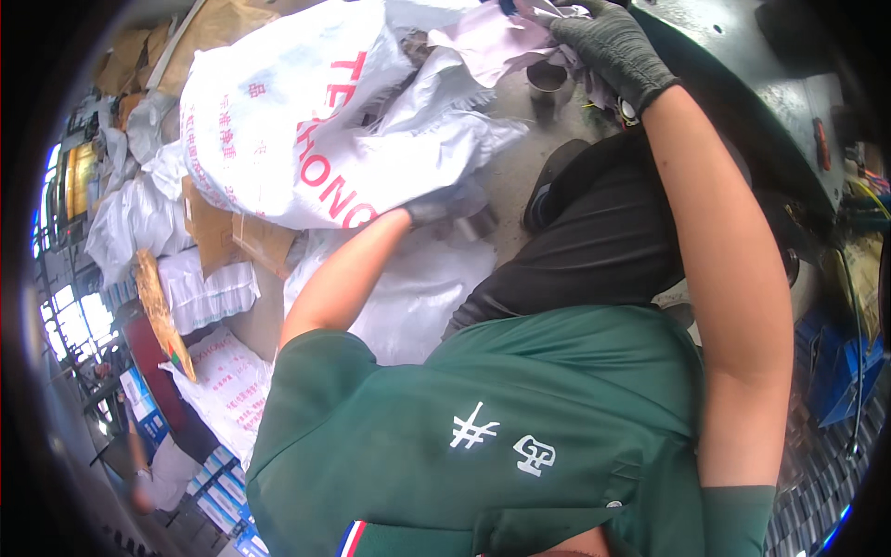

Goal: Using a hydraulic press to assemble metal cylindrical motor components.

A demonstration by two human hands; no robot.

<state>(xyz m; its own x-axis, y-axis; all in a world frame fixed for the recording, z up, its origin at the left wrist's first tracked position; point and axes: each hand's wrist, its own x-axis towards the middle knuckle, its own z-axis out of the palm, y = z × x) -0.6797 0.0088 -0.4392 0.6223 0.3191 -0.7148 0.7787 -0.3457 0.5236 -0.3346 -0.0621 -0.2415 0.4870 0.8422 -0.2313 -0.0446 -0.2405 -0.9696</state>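
My right hand, in a dark grey knit glove, is up at the top, closed on a crumpled pale pink cloth. Part of its fingers is cut off by the picture's edge. Below the cloth a dark metal cup-shaped part is on the floor. My left hand, gloved too, lies low beside a large white woven sack with red print. Its fingers seem closed round a short shiny metal cylinder, though they are blurred and partly hidden.
White plastic sheeting spreads under my left arm. Cardboard, a wooden stick and more bags lie to the left. A dark machine edge stands at my right, with a blue bin below. Another person is at lower left.
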